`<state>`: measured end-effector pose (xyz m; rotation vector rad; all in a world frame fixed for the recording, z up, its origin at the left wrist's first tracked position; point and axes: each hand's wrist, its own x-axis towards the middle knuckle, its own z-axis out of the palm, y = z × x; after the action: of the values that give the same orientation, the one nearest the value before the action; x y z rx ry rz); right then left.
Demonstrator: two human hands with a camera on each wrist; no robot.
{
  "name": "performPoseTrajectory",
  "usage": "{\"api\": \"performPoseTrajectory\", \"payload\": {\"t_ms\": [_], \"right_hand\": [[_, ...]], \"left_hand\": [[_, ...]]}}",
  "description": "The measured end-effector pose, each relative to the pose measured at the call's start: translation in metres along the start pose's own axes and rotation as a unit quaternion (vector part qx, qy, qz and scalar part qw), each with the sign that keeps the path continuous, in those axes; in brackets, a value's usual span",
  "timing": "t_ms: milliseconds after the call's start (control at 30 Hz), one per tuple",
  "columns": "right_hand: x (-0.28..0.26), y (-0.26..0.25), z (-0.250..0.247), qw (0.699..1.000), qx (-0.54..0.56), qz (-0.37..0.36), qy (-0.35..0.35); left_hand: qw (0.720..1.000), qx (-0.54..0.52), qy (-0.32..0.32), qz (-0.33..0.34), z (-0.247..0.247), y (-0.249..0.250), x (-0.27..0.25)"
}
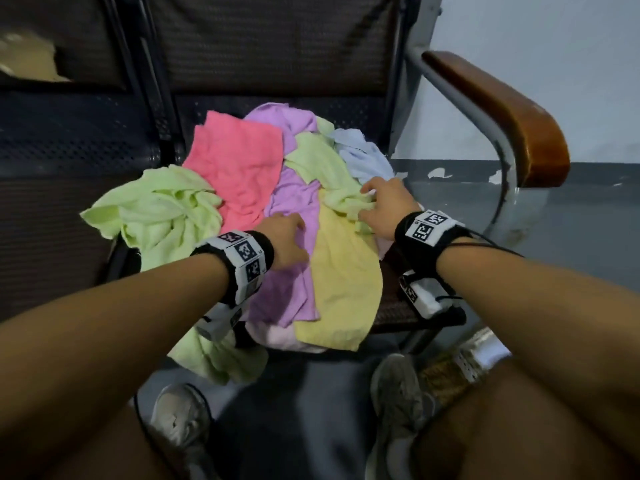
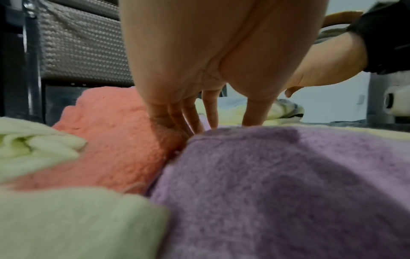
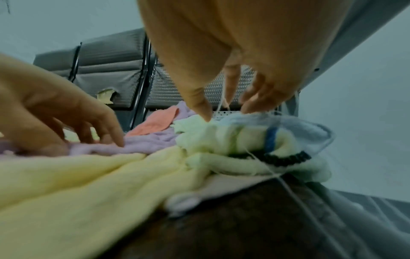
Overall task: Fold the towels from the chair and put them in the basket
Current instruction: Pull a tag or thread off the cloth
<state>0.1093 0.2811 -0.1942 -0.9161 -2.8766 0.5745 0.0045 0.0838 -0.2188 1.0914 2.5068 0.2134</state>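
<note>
Nearest, at bottom of head view: bare knees and two grey sneakers (image 1: 401, 407) on the floor, with a patterned object (image 1: 460, 362), too blurred to identify, beside the right shoe.

Next, both forearms reaching forward, each with a black wristband carrying square coded markers.

Beyond, a heap of towels on the dark chair seat (image 1: 401, 306): yellow towel (image 1: 343, 285) draped over the front edge, lilac towel (image 1: 294, 202) beside it, pale green towel (image 1: 156, 209) spilling off the left side, coral towel (image 1: 235, 161) behind, second green towel (image 1: 322, 161) and light blue towel (image 1: 363, 154) towards the right.

Left hand (image 1: 285, 242) on the lilac towel, fingers (image 2: 193, 119) extended downward with tips pressing where lilac meets coral; nothing gripped.

Right hand (image 1: 384, 206) at the bunched second green towel, fingers bent down, thumb tip (image 3: 204, 108) on the cloth; unclear whether pinching it.

Farthest: woven chair back (image 1: 277, 46), brown wooden armrest (image 1: 502, 112) at right, grey wall.
</note>
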Motion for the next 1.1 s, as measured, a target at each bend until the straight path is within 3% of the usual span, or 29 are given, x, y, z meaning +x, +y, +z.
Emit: {"api": "performPoseTrajectory", "payload": {"t_ms": [100,200,233,300,400,500,533,633,700,767,833,900,967,1100], "right_hand": [[0.014,0.004,0.0,0.991,-0.08,0.063,0.091],[0.025,0.006,-0.003,0.986,-0.103,0.128,-0.005],[0.026,0.003,-0.005,0.99,-0.078,0.118,-0.024],[0.023,-0.007,-0.011,0.998,-0.005,0.062,0.004],[0.006,-0.039,-0.015,0.989,0.143,-0.021,0.038],[-0.022,-0.072,-0.014,0.955,0.261,-0.134,-0.04],[-0.031,-0.079,-0.014,0.946,0.275,-0.158,-0.07],[-0.038,-0.081,-0.019,0.919,0.348,-0.154,-0.102],[-0.031,-0.068,-0.024,0.915,0.388,-0.106,-0.046],[-0.023,-0.05,-0.026,0.948,0.307,-0.081,0.006],[-0.019,-0.036,-0.021,0.989,0.104,-0.1,-0.046],[-0.019,-0.032,-0.013,0.989,0.003,-0.11,-0.101],[-0.021,-0.038,-0.01,0.99,0.028,-0.112,-0.077],[-0.028,-0.063,-0.015,0.976,0.15,-0.156,0.008]], "left_hand": [[0.999,-0.015,0.025,0.013,-0.002,-0.01,0.005],[0.999,-0.03,0.023,0.013,-0.004,-0.014,0.004],[0.999,-0.038,0.023,0.009,-0.005,-0.014,0.003],[0.997,-0.065,0.037,0.005,-0.01,-0.013,0.0],[0.975,-0.184,0.119,0.026,-0.021,-0.005,-0.008],[0.916,-0.362,0.136,0.108,-0.039,0.005,-0.02],[0.911,-0.371,0.127,0.129,-0.043,0.006,-0.024],[0.937,-0.281,0.161,0.13,-0.051,0.004,-0.038],[0.936,-0.275,0.182,0.121,-0.056,-0.001,-0.046],[0.915,-0.343,0.18,0.113,-0.061,-0.005,-0.053],[0.859,-0.471,0.179,0.092,-0.067,-0.011,-0.06],[0.818,-0.532,0.205,0.072,-0.069,-0.018,-0.066],[0.822,-0.518,0.232,0.045,-0.069,-0.026,-0.067],[0.858,-0.436,0.265,-0.053,-0.068,-0.053,-0.058]]}}
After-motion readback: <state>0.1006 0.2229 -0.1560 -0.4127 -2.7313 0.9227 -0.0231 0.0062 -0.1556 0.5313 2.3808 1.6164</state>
